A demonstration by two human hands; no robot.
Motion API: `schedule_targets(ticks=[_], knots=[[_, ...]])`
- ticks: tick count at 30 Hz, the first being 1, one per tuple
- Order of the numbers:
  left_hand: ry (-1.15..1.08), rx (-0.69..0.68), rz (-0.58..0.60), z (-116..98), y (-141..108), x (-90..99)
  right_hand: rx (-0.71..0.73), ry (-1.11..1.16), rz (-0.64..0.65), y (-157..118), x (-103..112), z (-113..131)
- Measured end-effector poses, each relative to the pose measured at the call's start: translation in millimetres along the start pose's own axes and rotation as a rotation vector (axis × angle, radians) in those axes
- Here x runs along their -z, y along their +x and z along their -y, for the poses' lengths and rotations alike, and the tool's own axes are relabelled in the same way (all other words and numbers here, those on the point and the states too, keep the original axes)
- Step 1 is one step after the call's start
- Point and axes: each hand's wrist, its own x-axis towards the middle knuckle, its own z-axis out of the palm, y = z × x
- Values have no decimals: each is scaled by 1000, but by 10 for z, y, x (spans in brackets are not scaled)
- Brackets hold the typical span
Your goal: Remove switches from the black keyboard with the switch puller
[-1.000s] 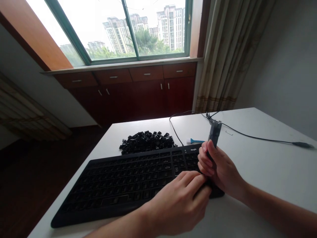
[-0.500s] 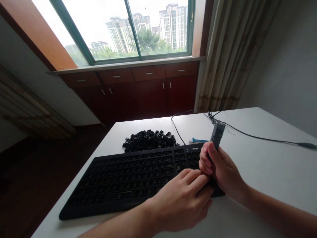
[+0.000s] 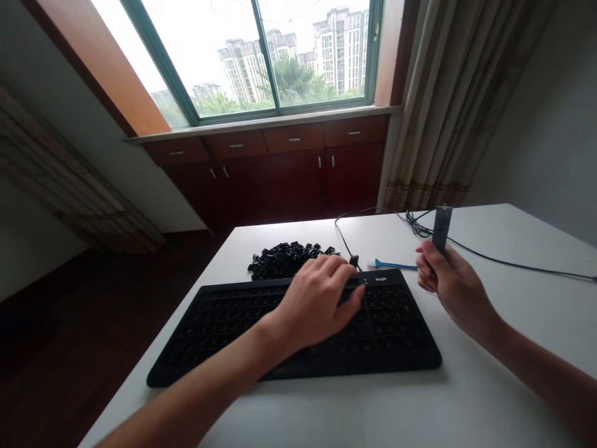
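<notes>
My left hand (image 3: 321, 298) is stretched over the black keyboard (image 3: 401, 354), palm down, its thumb apart from the fingers. Just past its index finger shows a small black keycap (image 3: 354, 260); whether they touch, I cannot tell. Right of the keyboard, my right hand (image 3: 445, 274) is closed round a dark grey handheld tool (image 3: 441, 229), held upright with its top end showing. The keyboard has bare sockets where keys sit. Behind it lies a heap of loose black keycaps (image 3: 275, 258), partly hidden by my left hand.
A blue brush (image 3: 394, 265) lies behind the keyboard's right end. The black cable (image 3: 513, 264) runs from the keyboard in a loop and across to the right. Everything stands on a white table (image 3: 354, 410); cabinets (image 3: 291, 180) and a window are beyond.
My left hand has left my right hand and moved up and left across the keyboard, its fingers now spread. My right hand has shifted right, off the keyboard, still holding the tool.
</notes>
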Motion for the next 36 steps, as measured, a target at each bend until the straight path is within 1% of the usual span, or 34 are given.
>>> schedule_targets(ticks=[2,5,7,9,11,14,16,18,19,21,23,25,26,28,30,32,33,35,36], knots=[[78,56,-18,248,58,80,59,-186,-36,52,64,-25],[122,31,65,611,73,135,172,-473,-66,107,158,-48],[131,12,104,804,54,131,237,-691,-84,144,223,-63],[120,26,114,935,34,113,295,-909,-109,198,290,-94],[105,23,118,1001,27,104,373,-1069,-136,273,364,-150],[98,22,90,1008,30,151,442,-1186,-128,400,489,-265],[99,26,70,984,3,230,463,-1236,-113,473,580,-342],[106,47,47,956,-93,340,474,-1255,-110,532,670,-413],[110,67,28,942,-179,401,472,-1267,-112,558,712,-447],[127,161,-23,922,-433,523,479,-1292,-94,603,783,-513],[154,275,-36,916,-783,623,514,-1332,-84,642,831,-573],[224,416,-78,931,-1187,681,521,-1361,-72,669,851,-616],[268,481,-109,944,-1392,690,517,-1370,-72,676,849,-628],[314,566,-170,966,-1769,672,506,-1371,-105,672,827,-628],[299,629,-221,966,-2062,611,515,-1366,-204,636,780,-597],[246,724,-246,938,-2243,527,556,-1352,-298,563,711,-544],[215,787,-205,917,-2290,486,590,-1332,-312,512,667,-514],[206,869,-181,875,-2316,422,654,-1256,-259,372,564,-458],[208,870,-177,858,-2306,407,668,-1196,-210,282,505,-434]])
